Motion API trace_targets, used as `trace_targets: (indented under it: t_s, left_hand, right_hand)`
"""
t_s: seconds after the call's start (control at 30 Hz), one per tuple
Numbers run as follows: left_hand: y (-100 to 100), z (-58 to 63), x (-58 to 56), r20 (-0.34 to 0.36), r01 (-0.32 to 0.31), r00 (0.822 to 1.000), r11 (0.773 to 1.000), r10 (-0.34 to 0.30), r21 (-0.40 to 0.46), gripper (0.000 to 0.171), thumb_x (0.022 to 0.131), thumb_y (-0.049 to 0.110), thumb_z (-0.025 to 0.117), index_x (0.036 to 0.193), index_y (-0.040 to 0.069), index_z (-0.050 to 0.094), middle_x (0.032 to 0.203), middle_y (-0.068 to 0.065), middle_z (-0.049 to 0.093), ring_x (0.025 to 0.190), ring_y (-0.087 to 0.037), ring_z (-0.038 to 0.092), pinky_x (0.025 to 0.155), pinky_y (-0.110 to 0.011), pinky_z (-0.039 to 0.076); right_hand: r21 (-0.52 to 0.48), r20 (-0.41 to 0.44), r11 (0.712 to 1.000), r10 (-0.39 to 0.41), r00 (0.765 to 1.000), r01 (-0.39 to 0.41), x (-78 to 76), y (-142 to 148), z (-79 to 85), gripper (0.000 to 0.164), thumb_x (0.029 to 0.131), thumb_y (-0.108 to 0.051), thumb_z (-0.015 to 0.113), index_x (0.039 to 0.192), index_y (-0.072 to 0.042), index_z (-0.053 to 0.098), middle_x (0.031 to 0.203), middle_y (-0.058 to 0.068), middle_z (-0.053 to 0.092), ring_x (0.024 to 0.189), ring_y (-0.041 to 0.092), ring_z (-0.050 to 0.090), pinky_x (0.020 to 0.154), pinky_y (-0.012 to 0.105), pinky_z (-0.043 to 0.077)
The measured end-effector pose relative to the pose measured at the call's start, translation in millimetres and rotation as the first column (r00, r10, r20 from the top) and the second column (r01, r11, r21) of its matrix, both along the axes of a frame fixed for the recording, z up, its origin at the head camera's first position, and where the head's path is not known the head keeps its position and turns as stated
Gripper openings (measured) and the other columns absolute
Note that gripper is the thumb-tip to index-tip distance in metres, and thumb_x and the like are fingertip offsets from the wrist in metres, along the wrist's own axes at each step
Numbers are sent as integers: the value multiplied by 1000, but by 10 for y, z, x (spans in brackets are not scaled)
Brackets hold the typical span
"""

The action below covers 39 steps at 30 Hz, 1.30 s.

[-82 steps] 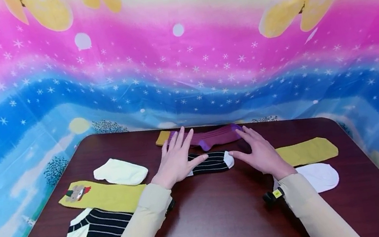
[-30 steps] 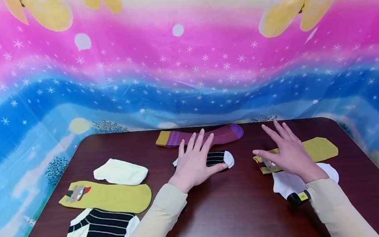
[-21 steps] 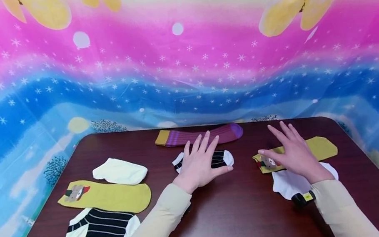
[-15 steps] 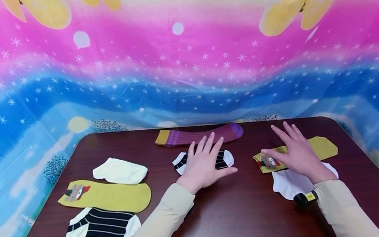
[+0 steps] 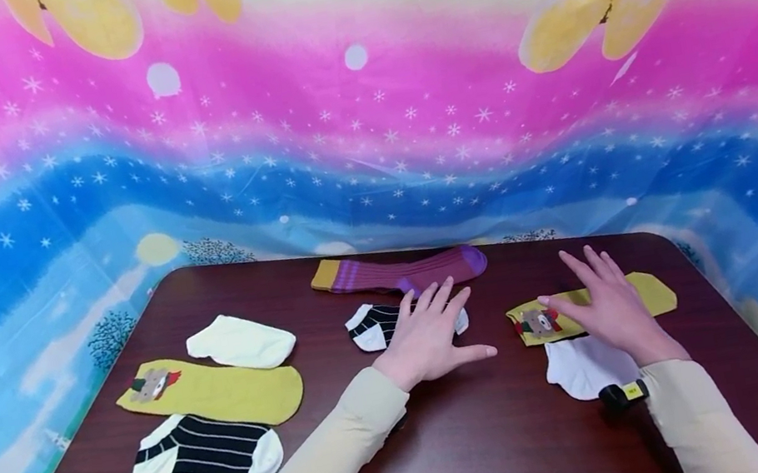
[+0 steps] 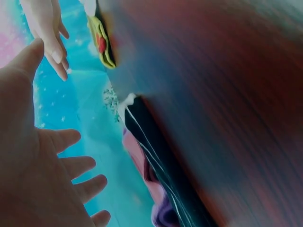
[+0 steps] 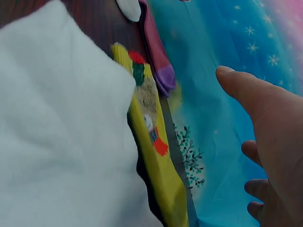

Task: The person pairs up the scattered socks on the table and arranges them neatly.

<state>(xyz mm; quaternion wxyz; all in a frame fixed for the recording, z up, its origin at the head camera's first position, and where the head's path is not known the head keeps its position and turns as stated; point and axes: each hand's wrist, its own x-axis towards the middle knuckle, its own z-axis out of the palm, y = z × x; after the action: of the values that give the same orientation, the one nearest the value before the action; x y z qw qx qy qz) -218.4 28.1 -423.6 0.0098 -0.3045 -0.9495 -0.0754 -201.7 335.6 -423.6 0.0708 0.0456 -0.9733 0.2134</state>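
Observation:
My left hand [image 5: 427, 338] hovers with spread fingers over a black striped ankle sock [image 5: 374, 329], hiding part of it. Behind that sock lies a purple sock [image 5: 423, 269] with a mustard cuff. My right hand [image 5: 612, 305], fingers also spread, is above a yellow bear sock [image 5: 648, 292] and a white ankle sock [image 5: 585, 367]. In the right wrist view the white sock [image 7: 66, 123] fills the left side, with the yellow sock [image 7: 158, 161] beyond it. The left wrist view has the black striped sock [image 6: 156, 156] apart from my fingers. Neither hand holds anything.
On the table's left side lie a white sock [image 5: 241, 342], another yellow bear sock [image 5: 223, 391] and a larger black striped sock [image 5: 204, 453]. The dark wooden table [image 5: 462, 450] has rounded far corners. A printed cloth [image 5: 326, 110] hangs closely behind and around it.
Both hands were close together over the middle. They have since moved rightward and slightly nearer, the right hand now over the yellow and white socks. The socks lie where they were.

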Motion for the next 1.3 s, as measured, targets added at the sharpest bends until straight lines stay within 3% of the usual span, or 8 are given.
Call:
trace_targets:
  t_s: [0.33, 0.67, 1.13, 1.3]
  left_hand:
    - [247, 34, 60, -29, 60, 998, 997, -61, -39, 97, 87, 85, 44, 162, 26, 30, 167, -3, 24, 150, -24, 24, 118, -51, 18]
    - [453, 43, 61, 38, 145, 989, 988, -143, -48, 85, 93, 75, 49, 161, 28, 33, 164, -1, 31, 148, -21, 29, 118, -45, 23]
    - [660, -3, 35, 110, 184, 978, 982, -178, -46, 61, 100, 58, 54, 155, 32, 44, 160, 4, 37, 145, -18, 34, 115, -36, 26]
    - [729, -26, 59, 109, 208, 974, 974, -198, -92, 53, 103, 51, 53, 153, 34, 48, 158, 8, 39, 144, -15, 35, 113, -33, 29]
  right_hand:
    - [-5, -6, 1000, -12, 1000, 12, -8, 135, -31, 94, 94, -59, 64, 162, -8, 24, 162, 35, 9, 148, 54, -1, 105, 79, 10]
    - [-20, 34, 999, -50, 998, 50, -27, 360, -57, 95, 97, -60, 59, 162, -5, 19, 160, 37, 6, 147, 56, -3, 102, 81, 9]
    - [-53, 90, 992, -107, 990, 112, -20, 648, -100, 94, 100, -59, 54, 161, -1, 13, 159, 39, 2, 145, 59, -3, 101, 82, 7]
    - [-54, 101, 991, -115, 988, 121, -22, 725, -113, 94, 101, -58, 53, 161, 1, 12, 159, 40, 3, 144, 60, -2, 100, 83, 7]
